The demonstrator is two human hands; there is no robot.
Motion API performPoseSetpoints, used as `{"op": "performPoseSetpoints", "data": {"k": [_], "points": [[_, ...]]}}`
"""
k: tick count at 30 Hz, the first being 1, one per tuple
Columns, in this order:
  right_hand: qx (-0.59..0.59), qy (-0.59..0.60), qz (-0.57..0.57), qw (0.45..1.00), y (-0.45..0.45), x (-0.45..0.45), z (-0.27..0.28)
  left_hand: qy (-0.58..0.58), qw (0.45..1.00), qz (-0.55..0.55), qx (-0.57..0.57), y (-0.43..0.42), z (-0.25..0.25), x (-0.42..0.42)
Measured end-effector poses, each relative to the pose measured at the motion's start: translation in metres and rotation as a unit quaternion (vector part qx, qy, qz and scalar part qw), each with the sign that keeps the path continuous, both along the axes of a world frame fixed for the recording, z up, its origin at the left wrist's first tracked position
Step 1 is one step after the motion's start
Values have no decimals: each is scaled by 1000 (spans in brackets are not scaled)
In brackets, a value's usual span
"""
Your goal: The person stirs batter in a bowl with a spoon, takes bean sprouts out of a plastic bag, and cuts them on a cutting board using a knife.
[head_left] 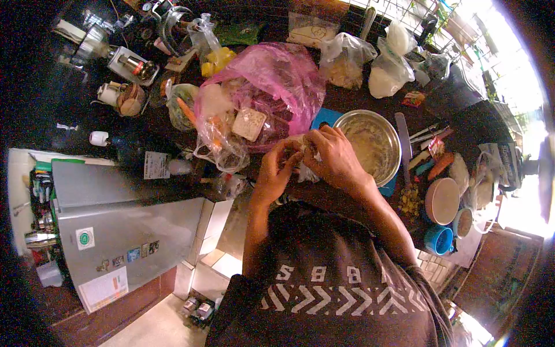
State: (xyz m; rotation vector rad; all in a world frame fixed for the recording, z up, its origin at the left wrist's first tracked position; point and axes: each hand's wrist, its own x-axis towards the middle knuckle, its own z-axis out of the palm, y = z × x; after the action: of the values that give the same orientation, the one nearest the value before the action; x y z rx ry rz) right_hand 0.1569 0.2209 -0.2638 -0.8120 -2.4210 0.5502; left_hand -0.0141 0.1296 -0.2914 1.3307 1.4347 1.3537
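Note:
Both hands are close together at the counter's near edge. My left hand [277, 169] has its fingers curled round a crumpled clear plastic bag [307, 168], and my right hand [334, 155] pinches the same plastic from the other side. What the bag holds is too small to make out. Just right of my right hand is a metal bowl [370, 147] with pale batter-like residue, standing on a blue board [391, 186]. Beyond my left hand lie a large pink plastic bag [277, 75], a pale block in wrapping [249, 124] and a clear bag with orange pieces [217, 141].
Right of the bowl are a purple-grey knife [403, 139], a pink bowl [443, 200], a blue cup [439, 239] and yellowish scraps [410, 200]. Filled clear bags [388, 78] stand at the back. A grey fridge [133, 231] is at the left.

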Motion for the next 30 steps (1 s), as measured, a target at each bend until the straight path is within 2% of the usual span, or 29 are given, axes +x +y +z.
{"op": "performPoseSetpoints", "data": {"k": [3,5,8,12,15,17,24,26,28,30], "points": [[-25,4,2,1000,-2,-1,-1,-20,998,-5,-54,0,1,-1],[-33,4,-1,999,-3,-1,-4,-23,999,-42,8,4,-12,-4],[-39,18,-3,999,-6,-1,-7,-50,997,-50,-30,1,-14,-5],[-69,26,-5,997,-9,0,-5,-29,998,-33,-42,-1,0,-2],[-70,30,1,997,-11,0,-2,-7,999,-27,-29,1,-3,2],[-65,33,0,997,-12,0,-2,16,998,-18,53,4,-11,4],[-96,33,6,995,-10,4,2,13,998,-32,53,7,-18,6],[-105,45,-7,993,-10,5,4,-32,998,-44,-16,7,-15,4],[-166,34,-7,986,-8,7,13,-34,998,-48,-11,6,-16,1],[-154,39,1,987,-6,6,12,-37,998,-54,-6,4,-18,1]]}}
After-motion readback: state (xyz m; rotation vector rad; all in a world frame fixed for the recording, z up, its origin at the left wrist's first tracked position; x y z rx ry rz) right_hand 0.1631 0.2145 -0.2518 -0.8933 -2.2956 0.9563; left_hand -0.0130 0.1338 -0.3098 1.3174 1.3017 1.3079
